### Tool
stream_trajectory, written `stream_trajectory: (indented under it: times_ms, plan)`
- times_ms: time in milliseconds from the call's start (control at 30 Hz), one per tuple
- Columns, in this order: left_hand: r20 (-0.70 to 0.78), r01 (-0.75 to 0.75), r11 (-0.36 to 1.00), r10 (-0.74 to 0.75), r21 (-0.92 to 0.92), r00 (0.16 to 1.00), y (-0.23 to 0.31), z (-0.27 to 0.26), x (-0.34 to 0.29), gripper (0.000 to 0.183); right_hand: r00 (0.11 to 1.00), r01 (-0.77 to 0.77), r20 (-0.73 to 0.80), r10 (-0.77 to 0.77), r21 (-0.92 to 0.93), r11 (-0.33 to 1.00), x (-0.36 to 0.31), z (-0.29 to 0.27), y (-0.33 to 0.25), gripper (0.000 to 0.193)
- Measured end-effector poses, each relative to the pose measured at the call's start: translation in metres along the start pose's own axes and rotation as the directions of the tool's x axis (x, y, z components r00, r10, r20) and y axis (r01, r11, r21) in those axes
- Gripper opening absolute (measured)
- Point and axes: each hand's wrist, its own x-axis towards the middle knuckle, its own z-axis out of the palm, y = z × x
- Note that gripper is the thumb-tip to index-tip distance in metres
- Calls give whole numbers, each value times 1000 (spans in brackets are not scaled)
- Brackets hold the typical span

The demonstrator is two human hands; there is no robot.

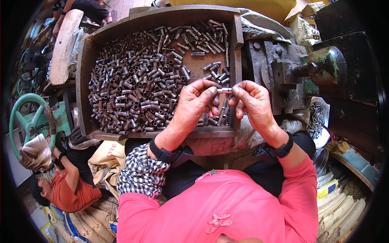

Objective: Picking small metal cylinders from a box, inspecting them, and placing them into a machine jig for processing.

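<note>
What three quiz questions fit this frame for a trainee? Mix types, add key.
1. Multiple choice: what do the left hand and right hand hold between their fingertips?
A) a wrench
B) a small metal cylinder
C) a folded cloth

2. True or false: in this view, the green handwheel is to the left of the wooden tray.

3. Short answer: what pattern is on the sleeve cover on the person's left forearm?

Key: 1 B; 2 true; 3 black-and-white checks.
</note>
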Motion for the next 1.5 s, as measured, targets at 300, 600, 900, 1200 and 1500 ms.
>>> stream_trajectory:
  times_ms: [300,600,900,1200,1500]
  plan:
    - [-32,29,999,-31,-39,999,-5,0,1,14,999,33,0,-33,-62,998,-2,1,0,18]
    - [43,112,979,-106,-169,993,-10,-1,0,16,979,191,-4,-205,-344,919,-10,10,-1,12]
    - [278,-3,998,-15,67,960,10,8,-16,29,909,-238,355,219,12,971,-4,-8,-23,20]
    - [-106,-187,981,192,54,976,37,-32,-16,27,966,-85,199,164,-355,931,44,31,-31,26]
    - [-239,-244,919,173,-311,956,51,-58,-20,18,930,340,332,-156,-940,23,107,102,-8,20]
